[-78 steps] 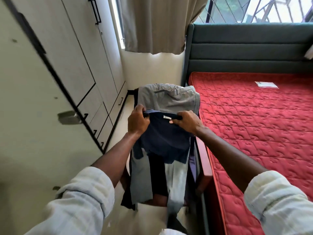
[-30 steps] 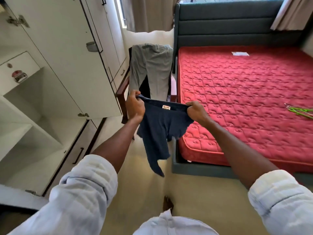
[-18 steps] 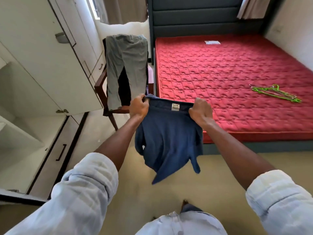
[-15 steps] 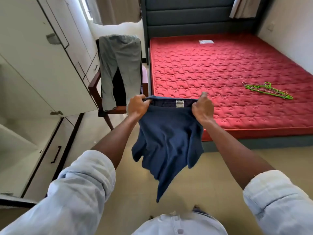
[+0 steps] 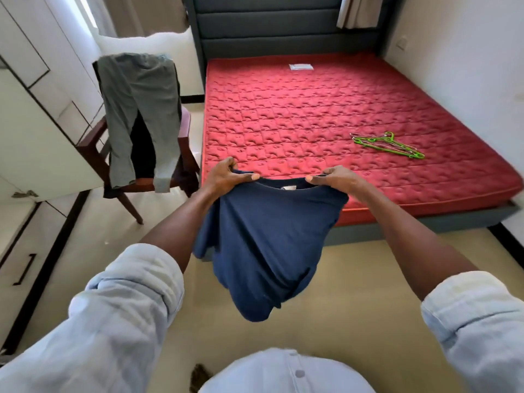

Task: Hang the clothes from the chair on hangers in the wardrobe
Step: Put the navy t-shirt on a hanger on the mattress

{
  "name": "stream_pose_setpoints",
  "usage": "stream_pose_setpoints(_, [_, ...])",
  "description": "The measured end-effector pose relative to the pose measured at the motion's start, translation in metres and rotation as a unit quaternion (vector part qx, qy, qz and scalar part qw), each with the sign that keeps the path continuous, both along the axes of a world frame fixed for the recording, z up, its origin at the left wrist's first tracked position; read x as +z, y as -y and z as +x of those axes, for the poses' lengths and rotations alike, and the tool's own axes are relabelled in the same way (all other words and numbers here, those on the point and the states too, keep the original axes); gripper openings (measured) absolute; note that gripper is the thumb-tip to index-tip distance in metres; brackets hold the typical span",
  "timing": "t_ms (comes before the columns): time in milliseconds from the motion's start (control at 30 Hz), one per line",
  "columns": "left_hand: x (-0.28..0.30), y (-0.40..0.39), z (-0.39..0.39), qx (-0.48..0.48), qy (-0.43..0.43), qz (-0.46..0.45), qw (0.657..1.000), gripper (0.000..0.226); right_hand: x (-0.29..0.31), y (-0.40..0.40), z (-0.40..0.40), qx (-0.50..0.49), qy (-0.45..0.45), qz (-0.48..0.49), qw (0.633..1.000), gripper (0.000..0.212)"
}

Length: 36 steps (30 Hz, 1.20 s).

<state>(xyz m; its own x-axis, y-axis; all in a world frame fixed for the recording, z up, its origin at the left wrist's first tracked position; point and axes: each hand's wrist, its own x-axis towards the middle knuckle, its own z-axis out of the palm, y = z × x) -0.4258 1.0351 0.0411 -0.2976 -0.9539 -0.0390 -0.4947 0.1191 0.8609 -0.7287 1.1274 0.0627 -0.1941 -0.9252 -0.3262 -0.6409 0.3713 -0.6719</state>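
The bed (image 5: 326,114) fills the upper right of the frame, its red mattress bare but for a white tag near the headboard, too small for me to read. The wardrobe (image 5: 37,89) runs down the left edge, white with dark trim. One chair (image 5: 181,129) stands in the upper left between the wardrobe and the bed, with grey trousers (image 5: 139,103) draped over its back, legs hanging down past the seat, and something dark behind them.

In the centre I hold one navy shirt (image 5: 266,245) up by its neck edge, collar toward the bed, its long axis hanging down toward me and the floor. A small pale label sits inside the collar; I cannot read it. My left hand (image 5: 226,177) pinches the collar's left side, thumb on top, fingers curled. My right hand (image 5: 334,178) pinches the right side likewise.

Green hangers (image 5: 388,144) lie bunched on the mattress at right, well apart from the shirt; I cannot count them.
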Motion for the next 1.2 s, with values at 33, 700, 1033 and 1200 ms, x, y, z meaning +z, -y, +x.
stream_pose_setpoints(33, [-0.004, 0.000, -0.016, -0.020, 0.000, 0.012, 1.000, 0.058, 0.007, -0.005, -0.022, 0.033, 0.018, 0.045, 0.998, 0.054])
stream_pose_setpoints(700, [-0.047, 0.106, -0.190, 0.042, 0.031, -0.046, 0.998, 0.031, -0.046, 0.071, -0.192, -0.144, 0.028, -0.109, 0.983, 0.048])
stream_pose_setpoints(1033, [-0.029, 0.188, -0.226, -0.085, -0.070, 0.220, 0.969, 0.018, -0.030, 0.165, -0.256, -0.075, -0.189, 0.022, 0.979, 0.013])
stream_pose_setpoints(1200, [-0.039, 0.219, -0.238, -0.041, 0.124, 0.159, 0.979, 0.014, -0.049, 0.187, -0.274, -0.105, -0.178, -0.002, 0.978, 0.021])
